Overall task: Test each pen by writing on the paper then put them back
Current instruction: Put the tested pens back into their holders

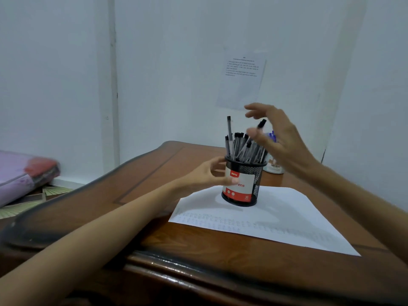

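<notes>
A black mesh pen holder [254, 186] with a red and white label stands on the far edge of a white paper [276, 219] that carries rows of faint scribbles. Several black-capped pens [241, 149] stand in it; one pen [261, 124] leans out to the right, higher than the rest. My left hand [207, 176] holds the holder's left side, thumb across the label and fingers behind it. My right hand [278, 138] hovers over the pens with fingers spread, its thumb close beside the leaning pen and not clearly pinching it.
The paper lies on a brown wooden desk [154, 180] set against a white wall. Behind the holder stands a white container [274, 167] with blue pens. A printed sheet [241, 78] hangs on the wall. On the floor at left is a purple wrapped bundle [19, 173].
</notes>
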Tool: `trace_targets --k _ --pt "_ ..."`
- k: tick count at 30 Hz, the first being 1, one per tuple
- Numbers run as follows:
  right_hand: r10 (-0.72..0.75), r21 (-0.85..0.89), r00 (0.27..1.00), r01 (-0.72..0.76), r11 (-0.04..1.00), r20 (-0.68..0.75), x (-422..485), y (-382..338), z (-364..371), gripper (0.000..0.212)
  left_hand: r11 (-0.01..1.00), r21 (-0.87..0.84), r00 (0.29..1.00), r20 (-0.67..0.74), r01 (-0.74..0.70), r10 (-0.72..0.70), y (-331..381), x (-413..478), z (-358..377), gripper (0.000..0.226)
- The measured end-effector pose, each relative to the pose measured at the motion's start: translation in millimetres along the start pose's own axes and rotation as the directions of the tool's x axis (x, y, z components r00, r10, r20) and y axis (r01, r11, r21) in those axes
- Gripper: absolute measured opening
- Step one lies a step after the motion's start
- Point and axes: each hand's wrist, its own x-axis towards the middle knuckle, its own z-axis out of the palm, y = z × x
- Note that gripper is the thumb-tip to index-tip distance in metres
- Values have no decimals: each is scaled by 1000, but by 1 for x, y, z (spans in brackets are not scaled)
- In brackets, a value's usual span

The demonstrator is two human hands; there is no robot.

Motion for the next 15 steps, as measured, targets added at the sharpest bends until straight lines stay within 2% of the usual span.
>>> trace_targets --k 2,4,6,8,11,15 --pt "-58 -56 998 57 997 -18 0 1 10 51 1000 -14 999 -32 -13 12 -2 2 6 64" --pt "-47 -90 999 45 995 -18 12 4 19 44 999 -38 998 -67 -15 12 -1 3 10 60" --pt "42 -98 999 -42 994 -5 28 8 26 37 997 -78 995 -94 -15 7 -2 3 11 59" --pt "151 -108 983 -140 984 102 45 13 30 30 994 -107 993 -121 -24 10 -2 3 11 60" --pt "156 -233 941 -86 969 301 61 14 27 24 993 -114 989 -146 -43 26 -1 2 11 60" --pt "167 20 911 -189 982 376 63 23 21 28 992 -120 990 -142 -40 23 0 3 10 56"
